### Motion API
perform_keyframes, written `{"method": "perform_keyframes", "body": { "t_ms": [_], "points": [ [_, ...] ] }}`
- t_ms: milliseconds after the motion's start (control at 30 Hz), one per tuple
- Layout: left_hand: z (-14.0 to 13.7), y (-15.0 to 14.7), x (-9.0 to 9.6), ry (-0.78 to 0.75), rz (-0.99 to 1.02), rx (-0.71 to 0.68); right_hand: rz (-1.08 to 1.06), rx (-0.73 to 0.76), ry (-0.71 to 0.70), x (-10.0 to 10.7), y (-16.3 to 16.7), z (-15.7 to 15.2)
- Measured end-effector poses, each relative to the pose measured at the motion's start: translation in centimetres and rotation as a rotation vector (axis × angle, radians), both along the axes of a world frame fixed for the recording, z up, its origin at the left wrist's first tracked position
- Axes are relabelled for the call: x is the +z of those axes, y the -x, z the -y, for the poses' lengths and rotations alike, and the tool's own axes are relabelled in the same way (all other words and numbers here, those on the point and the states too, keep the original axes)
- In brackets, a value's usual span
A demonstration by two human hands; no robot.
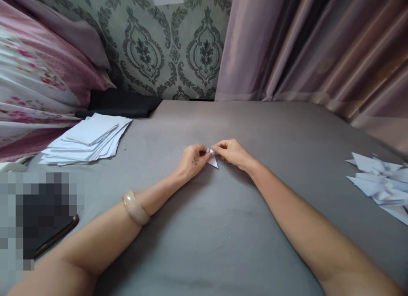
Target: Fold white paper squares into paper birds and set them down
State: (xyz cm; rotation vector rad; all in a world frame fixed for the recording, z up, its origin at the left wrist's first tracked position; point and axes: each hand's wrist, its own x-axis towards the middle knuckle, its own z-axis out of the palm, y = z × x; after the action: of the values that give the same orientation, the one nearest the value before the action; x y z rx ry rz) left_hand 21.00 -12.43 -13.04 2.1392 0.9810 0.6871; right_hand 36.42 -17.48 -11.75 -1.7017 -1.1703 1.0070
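Note:
Between my two hands is a small piece of folded white paper point(213, 161), with a pointed tip sticking out toward me. My left hand point(193, 160) pinches it from the left with thumb and fingers. From the right, my right hand point(232, 152) pinches its upper edge, the fingertips of both hands almost meeting. Much of the paper is hidden behind the fingers, so its full shape does not show. A pale bangle point(135, 207) sits on my left forearm.
A stack of white paper sheets point(89, 136) lies at the left on the grey cloth surface point(229, 245), before a folded black cloth point(124, 104). Several folded paper pieces point(382, 181) are heaped at the right edge. Curtains point(255, 45) and a patterned wall point(174, 45) bound the back.

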Motion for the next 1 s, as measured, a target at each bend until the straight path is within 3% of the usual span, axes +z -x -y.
{"method": "perform_keyframes", "body": {
  "t_ms": [1000],
  "points": [
    [0.28,-0.25,-0.32,-0.052,0.038,0.037,0.003,-0.061,-0.06,-0.63,0.39,0.19]
  ]
}}
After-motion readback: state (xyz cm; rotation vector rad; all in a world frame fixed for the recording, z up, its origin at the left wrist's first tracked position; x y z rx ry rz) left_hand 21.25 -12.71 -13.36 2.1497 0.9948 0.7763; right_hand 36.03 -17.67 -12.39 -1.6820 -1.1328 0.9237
